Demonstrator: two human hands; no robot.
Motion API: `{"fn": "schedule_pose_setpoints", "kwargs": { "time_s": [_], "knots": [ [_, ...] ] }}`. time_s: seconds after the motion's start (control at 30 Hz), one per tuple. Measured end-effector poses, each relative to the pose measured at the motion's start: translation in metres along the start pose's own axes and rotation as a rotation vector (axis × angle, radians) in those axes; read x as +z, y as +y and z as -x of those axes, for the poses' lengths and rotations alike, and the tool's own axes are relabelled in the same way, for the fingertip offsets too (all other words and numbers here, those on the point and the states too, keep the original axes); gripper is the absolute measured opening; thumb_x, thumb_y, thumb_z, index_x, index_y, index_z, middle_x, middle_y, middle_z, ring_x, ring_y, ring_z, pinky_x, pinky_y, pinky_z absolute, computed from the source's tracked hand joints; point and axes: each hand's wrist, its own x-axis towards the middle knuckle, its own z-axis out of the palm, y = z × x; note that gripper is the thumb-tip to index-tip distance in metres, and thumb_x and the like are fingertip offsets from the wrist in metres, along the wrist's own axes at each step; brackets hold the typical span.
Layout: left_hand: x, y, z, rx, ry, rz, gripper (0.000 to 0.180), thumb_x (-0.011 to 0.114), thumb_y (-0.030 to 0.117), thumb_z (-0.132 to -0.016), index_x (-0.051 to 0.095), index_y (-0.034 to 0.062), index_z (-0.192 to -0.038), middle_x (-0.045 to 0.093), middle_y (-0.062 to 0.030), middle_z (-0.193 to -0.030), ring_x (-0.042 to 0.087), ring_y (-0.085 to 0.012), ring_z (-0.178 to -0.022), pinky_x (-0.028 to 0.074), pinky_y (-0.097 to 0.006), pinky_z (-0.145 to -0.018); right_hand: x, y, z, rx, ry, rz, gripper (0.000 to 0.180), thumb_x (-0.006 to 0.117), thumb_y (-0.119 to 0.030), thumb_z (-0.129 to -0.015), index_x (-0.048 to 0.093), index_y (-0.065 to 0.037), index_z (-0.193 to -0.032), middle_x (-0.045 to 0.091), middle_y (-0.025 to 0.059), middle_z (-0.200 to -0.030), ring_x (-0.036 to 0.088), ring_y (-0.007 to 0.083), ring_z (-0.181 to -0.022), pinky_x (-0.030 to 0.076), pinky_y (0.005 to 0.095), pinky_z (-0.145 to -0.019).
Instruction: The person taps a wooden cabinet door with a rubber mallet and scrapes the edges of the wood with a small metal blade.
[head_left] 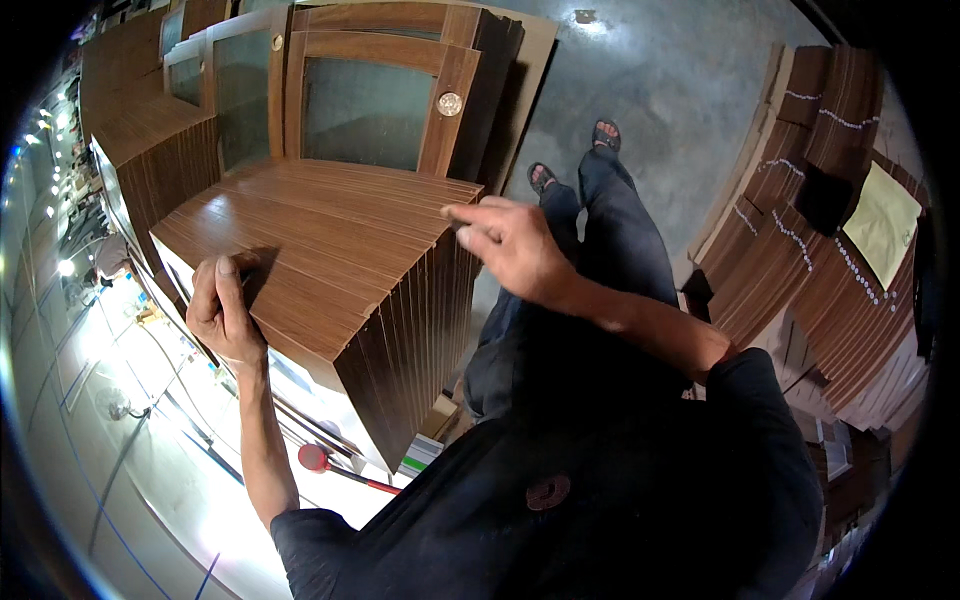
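Note:
A thick stack of brown wood-grain boards (330,245) stands before me, its long edges lined up side by side. At its left end my left hand (228,312) is closed, thumb and fingers pressed together above the boards. A dark patch lies beside those fingertips; whether it is a held thing or a shadow is unclear. Over the stack's right edge, my right hand (522,252) is closed in a pinch, thumb below the forefinger. Something small and dark may sit between its fingertips, too small to name.
Glass-paned wooden cabinet doors (370,110) lean behind the stack. More boards (150,140) stand at far left. At right are brown panels (800,230) with a yellow sheet (883,225). A red-headed tool (314,457) lies below the stack, near bright lamps.

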Motion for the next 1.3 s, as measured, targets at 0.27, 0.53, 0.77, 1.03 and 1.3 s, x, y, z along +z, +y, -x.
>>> {"fn": "schedule_pose_setpoints", "kwargs": {
  "time_s": [0.27, 0.53, 0.77, 1.03, 1.3],
  "knots": [
    [0.0, -0.001, 0.001, -0.039, 0.022, 0.041, 0.026, 0.054, 0.013, -0.099, 0.07, -0.0021, -0.085, 0.067, -0.0085, -0.079, 0.058, -0.0137, -0.076, 0.047, -0.027, -0.069, 0.012, 0.059, -0.015, 0.034, 0.189, 0.207, 0.03, 0.06, -0.008, -0.089, 0.066, 0.004, -0.115, 0.066, 0.0169, -0.089, 0.062, 0.0157, -0.072, 0.051, 0.0298, -0.067],
    [0.001, 0.001, -0.001, -0.033, 0.006, 0.033, 0.028, 0.054, 0.015, -0.099, 0.07, -0.0018, -0.085, 0.067, -0.0081, -0.078, 0.058, -0.0135, -0.074, 0.047, -0.026, -0.066, 0.004, -0.013, -0.006, -0.148, 0.086, 0.022, 0.031, 0.063, -0.009, -0.089, 0.065, 0.002, -0.118, 0.066, 0.0164, -0.088, 0.064, 0.0231, -0.078, 0.052, 0.0326, -0.073],
    [0.0, -0.001, 0.002, -0.011, 0.0, 0.01, 0.027, 0.054, 0.014, -0.099, 0.07, -0.0011, -0.084, 0.067, -0.0077, -0.076, 0.057, -0.0135, -0.073, 0.047, -0.027, -0.066, 0.016, 0.012, 0.003, -0.011, 0.057, 0.078, 0.032, 0.062, -0.007, -0.089, 0.064, 0.004, -0.118, 0.063, 0.0178, -0.085, 0.062, 0.0259, -0.076, 0.051, 0.0379, -0.069],
    [-0.001, 0.002, 0.0, 0.021, 0.024, -0.047, 0.021, 0.058, 0.011, -0.095, 0.069, -0.0019, -0.082, 0.066, -0.0084, -0.075, 0.057, -0.0176, -0.075, 0.044, -0.033, -0.075, 0.001, -0.084, 0.001, -0.188, -0.061, -0.17, 0.015, 0.061, -0.004, -0.091, 0.065, 0.003, -0.104, 0.06, 0.0026, -0.066, 0.057, 0.0095, -0.057, 0.05, 0.028, -0.055],
    [-0.002, -0.008, 0.0, 0.042, 0.061, -0.051, 0.021, 0.062, 0.013, -0.093, 0.066, -0.001, -0.078, 0.064, -0.0078, -0.071, 0.055, -0.0168, -0.071, 0.043, -0.033, -0.074, 0.019, -0.124, -0.014, -0.282, -0.117, -0.347, 0.017, 0.064, 0.002, -0.089, 0.06, -0.001, -0.105, 0.054, -0.0034, -0.058, 0.048, 0.0011, -0.051, 0.039, 0.0226, -0.047]
  ]
}}
